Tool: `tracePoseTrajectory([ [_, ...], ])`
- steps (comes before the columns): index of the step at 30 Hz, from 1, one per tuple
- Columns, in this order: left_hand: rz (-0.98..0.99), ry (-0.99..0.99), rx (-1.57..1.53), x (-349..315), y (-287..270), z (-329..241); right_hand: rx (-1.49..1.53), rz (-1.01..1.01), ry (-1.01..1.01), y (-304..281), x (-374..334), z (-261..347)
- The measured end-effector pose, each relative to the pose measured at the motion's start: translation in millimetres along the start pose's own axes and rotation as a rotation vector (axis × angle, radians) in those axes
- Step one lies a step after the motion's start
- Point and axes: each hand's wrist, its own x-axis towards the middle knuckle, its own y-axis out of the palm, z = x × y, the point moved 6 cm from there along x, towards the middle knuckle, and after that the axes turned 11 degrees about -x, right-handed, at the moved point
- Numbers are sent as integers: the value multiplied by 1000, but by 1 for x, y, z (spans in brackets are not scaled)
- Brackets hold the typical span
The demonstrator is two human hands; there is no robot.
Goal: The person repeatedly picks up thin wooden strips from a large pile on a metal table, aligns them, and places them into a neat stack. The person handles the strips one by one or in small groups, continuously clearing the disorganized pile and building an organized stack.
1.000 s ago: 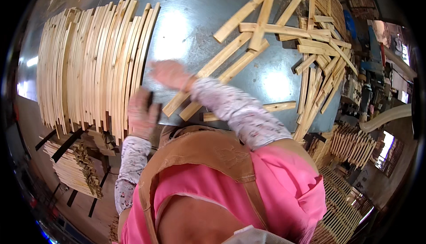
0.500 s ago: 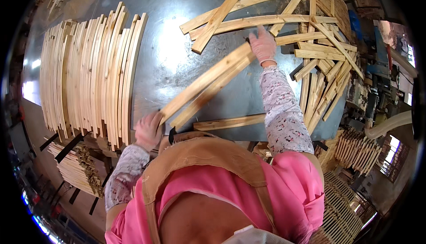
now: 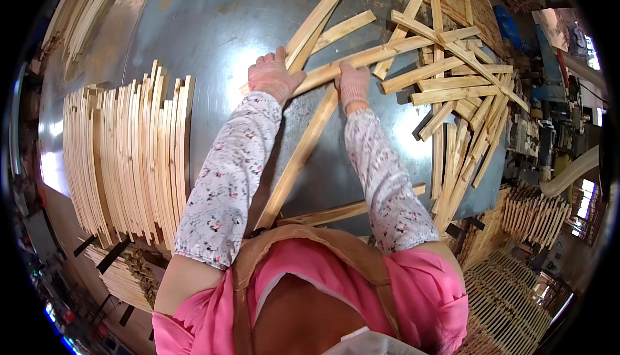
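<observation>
My left hand [image 3: 271, 79], in a pinkish glove, is closed round the left end of a long pale wooden strip [image 3: 381, 51], beside the ends of other strips. To its right, my gloved right hand [image 3: 353, 86] grips the same strip at its near edge, fingertips on top. Another wooden strip [image 3: 298, 158] runs from beside the right hand toward my apron, lying slanted on the grey metal table [image 3: 219, 39]. Two crossed strips [image 3: 323, 22] lie just beyond my hands. The undersides of both hands are hidden.
Left on the table stands a close row of upright-laid strips [image 3: 126, 161]. A jumbled pile of strips [image 3: 465, 97] covers the right side. One more strip [image 3: 336, 213] lies along the near edge. Stacked slats [image 3: 536, 219] stand off the table at right.
My left hand has moved from the near edge far forward to the strips' ends. My right hand has come left and slightly nearer. One slanted strip now lies apart, out of my left hand.
</observation>
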Motion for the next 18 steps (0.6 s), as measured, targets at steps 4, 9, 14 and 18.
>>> tracePoseTrajectory([
  [4, 268, -161, 62, 12, 4, -14, -375, -155, -197, -56, -12, 22],
  [9, 178, -80, 101, 0, 7, 3, -230, 5, -177, -150, 43, 79],
  [14, 155, -199, 35, -32, -4, 60, 41, 135, -100, -143, -24, 97],
  [18, 210, -276, -291, -93, -8, 95, -205, 186, -333, -77, -84, 23],
])
